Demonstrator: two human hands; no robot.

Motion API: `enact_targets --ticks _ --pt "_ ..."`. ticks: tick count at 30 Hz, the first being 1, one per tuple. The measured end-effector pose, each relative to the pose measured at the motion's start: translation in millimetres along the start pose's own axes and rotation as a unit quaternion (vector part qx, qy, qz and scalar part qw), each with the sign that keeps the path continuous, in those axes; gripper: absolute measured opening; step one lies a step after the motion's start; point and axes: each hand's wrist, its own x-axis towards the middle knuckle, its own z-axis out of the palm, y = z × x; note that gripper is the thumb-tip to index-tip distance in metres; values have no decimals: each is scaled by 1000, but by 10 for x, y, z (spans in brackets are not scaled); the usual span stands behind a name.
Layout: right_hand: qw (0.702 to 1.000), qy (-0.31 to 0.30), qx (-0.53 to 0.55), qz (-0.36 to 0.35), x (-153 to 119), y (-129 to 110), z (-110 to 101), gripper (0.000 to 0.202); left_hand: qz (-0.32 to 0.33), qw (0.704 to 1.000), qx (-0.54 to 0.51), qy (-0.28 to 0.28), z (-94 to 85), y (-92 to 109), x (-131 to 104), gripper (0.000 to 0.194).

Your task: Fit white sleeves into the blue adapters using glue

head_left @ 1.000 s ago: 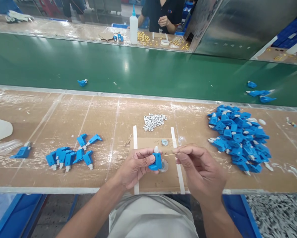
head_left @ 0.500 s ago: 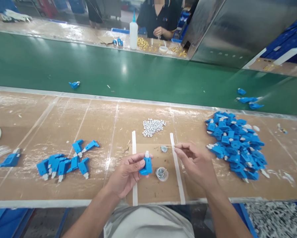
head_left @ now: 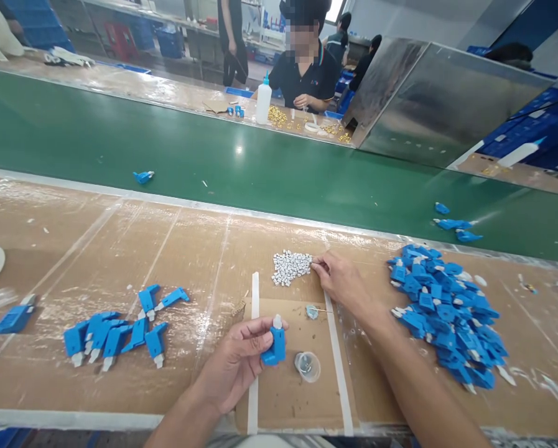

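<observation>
In my left hand (head_left: 246,351) I grip a blue plastic part (head_left: 274,348) upright, its white tip pointing up. My right hand (head_left: 337,277) reaches to the right edge of a pile of small white-and-grey pieces (head_left: 290,266). Its thumb and forefinger are pinched together there; whether a piece is between them is too small to make out. Below that hand, a thin stick (head_left: 324,310) lies with one end in a small blob of clear gel (head_left: 311,312). A small clear cup (head_left: 307,367) stands to the right of the held part.
A large heap of blue parts (head_left: 446,311) lies to the right, with a smaller group (head_left: 108,336) to the left. Beyond the cardboard-covered bench runs a green conveyor belt (head_left: 260,168) with a few blue parts. Across it sits a person (head_left: 306,74) near a white bottle (head_left: 262,102).
My right hand has let go of the stick beside the gel and moved forward to the small pieces. My left hand still holds the blue part. The view has tilted up.
</observation>
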Motion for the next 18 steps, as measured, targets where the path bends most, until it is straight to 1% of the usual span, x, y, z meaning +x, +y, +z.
enact_targets --ticks 6,10,14,18 --pt "997 -56 -60 14 77 -21 3 13 -5 1000 -2 -10 -4 7 3 31" --pt "995 -76 -62 33 74 -89 10 15 -2 1000 -8 -26 4 21 2 31" --pt "997 -58 2 49 63 -104 7 15 -4 999 -22 -30 7 19 -3 31" --pt "989 -23 123 75 -24 -99 -147 15 2 999 -27 -21 24 17 -11 27"
